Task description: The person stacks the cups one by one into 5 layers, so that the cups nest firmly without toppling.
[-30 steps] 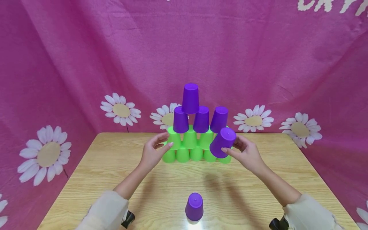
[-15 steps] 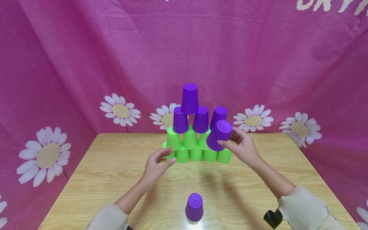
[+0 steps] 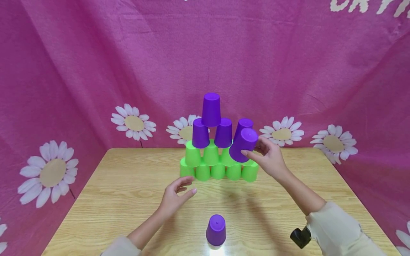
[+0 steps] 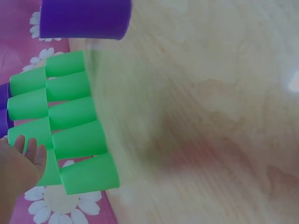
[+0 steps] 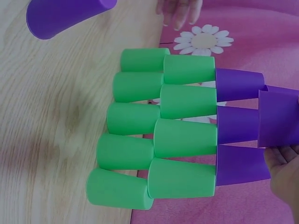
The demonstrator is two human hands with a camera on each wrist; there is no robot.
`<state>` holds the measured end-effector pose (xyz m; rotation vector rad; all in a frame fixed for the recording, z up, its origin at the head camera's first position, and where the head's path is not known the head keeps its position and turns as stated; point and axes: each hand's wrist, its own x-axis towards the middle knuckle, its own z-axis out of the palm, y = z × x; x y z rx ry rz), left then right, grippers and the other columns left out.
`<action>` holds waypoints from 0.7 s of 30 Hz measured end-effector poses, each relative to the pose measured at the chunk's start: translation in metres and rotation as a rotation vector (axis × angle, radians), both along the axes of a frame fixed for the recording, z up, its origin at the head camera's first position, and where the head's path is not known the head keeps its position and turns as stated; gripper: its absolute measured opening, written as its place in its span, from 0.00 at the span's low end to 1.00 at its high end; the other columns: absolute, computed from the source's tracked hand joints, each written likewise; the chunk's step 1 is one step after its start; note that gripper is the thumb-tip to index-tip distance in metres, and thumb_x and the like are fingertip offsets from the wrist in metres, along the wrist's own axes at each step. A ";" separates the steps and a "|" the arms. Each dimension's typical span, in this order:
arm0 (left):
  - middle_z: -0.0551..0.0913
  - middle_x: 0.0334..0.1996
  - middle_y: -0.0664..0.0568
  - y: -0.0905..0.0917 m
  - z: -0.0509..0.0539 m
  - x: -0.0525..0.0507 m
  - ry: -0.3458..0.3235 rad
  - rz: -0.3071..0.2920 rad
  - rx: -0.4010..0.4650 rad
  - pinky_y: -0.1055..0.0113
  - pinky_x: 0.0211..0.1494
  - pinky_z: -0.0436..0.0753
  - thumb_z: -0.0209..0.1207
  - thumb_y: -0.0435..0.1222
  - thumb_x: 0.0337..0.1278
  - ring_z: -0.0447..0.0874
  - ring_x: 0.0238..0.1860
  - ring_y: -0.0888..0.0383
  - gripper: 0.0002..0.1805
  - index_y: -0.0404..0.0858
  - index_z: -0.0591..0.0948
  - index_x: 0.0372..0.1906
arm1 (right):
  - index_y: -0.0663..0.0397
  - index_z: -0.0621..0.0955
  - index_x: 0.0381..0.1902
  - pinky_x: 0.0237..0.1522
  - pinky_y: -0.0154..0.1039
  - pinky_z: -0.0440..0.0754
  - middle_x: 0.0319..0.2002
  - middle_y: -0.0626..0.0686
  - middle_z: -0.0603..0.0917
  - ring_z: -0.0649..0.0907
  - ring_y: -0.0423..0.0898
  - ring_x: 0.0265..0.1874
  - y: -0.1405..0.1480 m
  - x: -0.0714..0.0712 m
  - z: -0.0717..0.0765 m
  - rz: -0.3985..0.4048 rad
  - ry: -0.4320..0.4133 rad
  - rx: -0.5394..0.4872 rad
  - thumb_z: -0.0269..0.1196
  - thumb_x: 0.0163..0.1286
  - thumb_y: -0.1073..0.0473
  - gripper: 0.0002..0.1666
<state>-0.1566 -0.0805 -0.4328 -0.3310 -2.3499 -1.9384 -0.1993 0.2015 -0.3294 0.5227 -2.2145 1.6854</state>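
Note:
My right hand (image 3: 270, 158) pinches an upside-down purple cup (image 3: 243, 145) between thumb and fingers. The cup tilts slightly, in front of the stack's right side. In the right wrist view, the right hand (image 5: 286, 177) is beside the upper purple cups, and the held cup (image 5: 279, 119) overlaps the top one. The stack has two rows of green cups (image 3: 203, 171), a row of purple cups (image 3: 200, 134) above, and one purple cup (image 3: 211, 110) on top. My left hand (image 3: 176, 195), fingers loosely bent, hovers empty front-left of the stack.
A lone purple cup (image 3: 216, 230) stands upside down near the front of the wooden table (image 3: 121, 181). Behind and beside the table hangs a pink cloth (image 3: 160, 64) with daisies. A black wrist device (image 3: 300, 237) shows at the right sleeve.
My right hand has lifted the purple cup up and a little left, towards the upper rows. The left hand has drawn back from the stack towards the table's front.

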 end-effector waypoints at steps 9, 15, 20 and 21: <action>0.80 0.51 0.41 0.007 -0.013 0.012 -0.064 -0.036 -0.025 0.50 0.59 0.75 0.64 0.31 0.49 0.76 0.54 0.43 0.21 0.32 0.77 0.51 | 0.74 0.74 0.49 0.43 0.22 0.79 0.30 0.29 0.80 0.80 0.28 0.34 0.001 -0.007 0.009 -0.035 -0.009 0.026 0.65 0.53 0.73 0.24; 0.79 0.51 0.40 0.012 -0.021 0.022 -0.086 -0.064 -0.043 0.50 0.59 0.75 0.64 0.34 0.49 0.76 0.54 0.45 0.22 0.35 0.77 0.52 | 0.74 0.74 0.50 0.42 0.22 0.80 0.29 0.28 0.80 0.80 0.28 0.33 0.001 -0.014 0.017 -0.051 -0.012 0.006 0.65 0.53 0.72 0.25; 0.78 0.52 0.38 0.016 -0.031 0.029 -0.105 -0.103 -0.037 0.54 0.58 0.76 0.64 0.35 0.50 0.75 0.54 0.45 0.23 0.34 0.76 0.53 | 0.74 0.74 0.50 0.41 0.21 0.79 0.28 0.29 0.79 0.80 0.28 0.32 0.001 -0.018 0.023 -0.073 0.005 -0.006 0.65 0.53 0.72 0.25; 0.78 0.52 0.38 0.017 -0.032 0.030 -0.105 -0.116 -0.035 0.55 0.58 0.76 0.65 0.35 0.49 0.75 0.54 0.45 0.24 0.33 0.76 0.53 | 0.74 0.74 0.50 0.41 0.22 0.79 0.28 0.30 0.79 0.80 0.29 0.32 0.001 -0.019 0.024 -0.075 0.008 -0.013 0.65 0.53 0.71 0.24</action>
